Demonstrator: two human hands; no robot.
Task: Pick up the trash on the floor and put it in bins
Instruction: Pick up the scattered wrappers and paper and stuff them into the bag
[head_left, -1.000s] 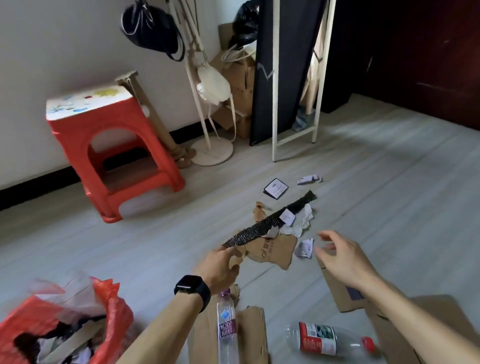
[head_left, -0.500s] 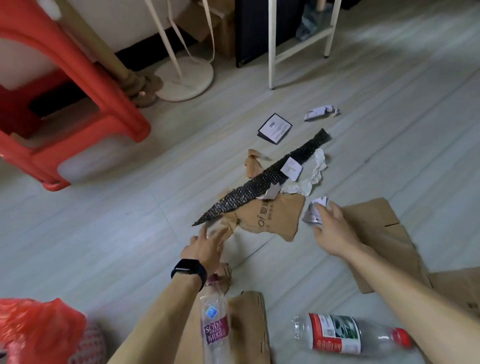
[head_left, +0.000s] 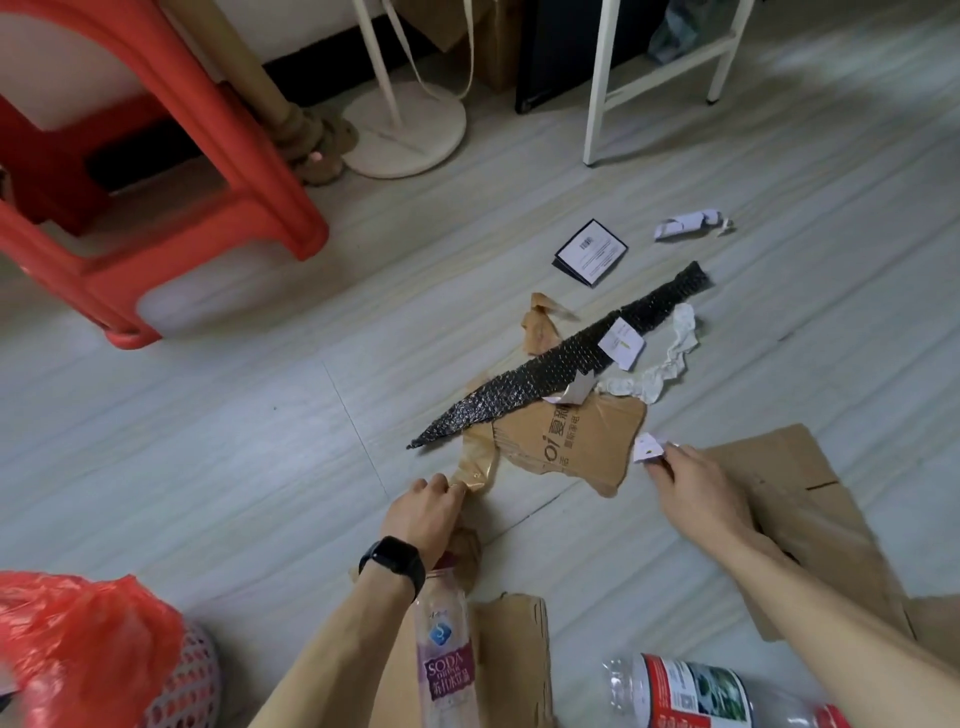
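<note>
Trash lies scattered on the grey floor. My left hand (head_left: 423, 506) pinches the near end of a torn brown cardboard piece (head_left: 569, 441) with printing on it. A black bubble-wrap strip (head_left: 561, 366) lies across that cardboard. My right hand (head_left: 685, 480) grips a small white paper scrap (head_left: 647, 447) beside the cardboard's right edge. A bin with a red plastic bag (head_left: 88, 649) stands at the bottom left. Two plastic bottles lie near me: a soda bottle (head_left: 444, 649) under my left forearm and a red-labelled bottle (head_left: 696, 693).
A red plastic stool (head_left: 171, 223) stands at the left. Behind it are a white round stand base (head_left: 405, 132) and a white frame leg (head_left: 597, 83). Flat cardboard sheets (head_left: 779, 514) lie on the right. A black-edged card (head_left: 592, 252), a crumpled paper (head_left: 685, 226) and white tissue (head_left: 662, 364) lie farther off.
The view has tilted down and closer to the floor. My left hand has closed on the cardboard's end, and my right hand has taken the white paper scrap.
</note>
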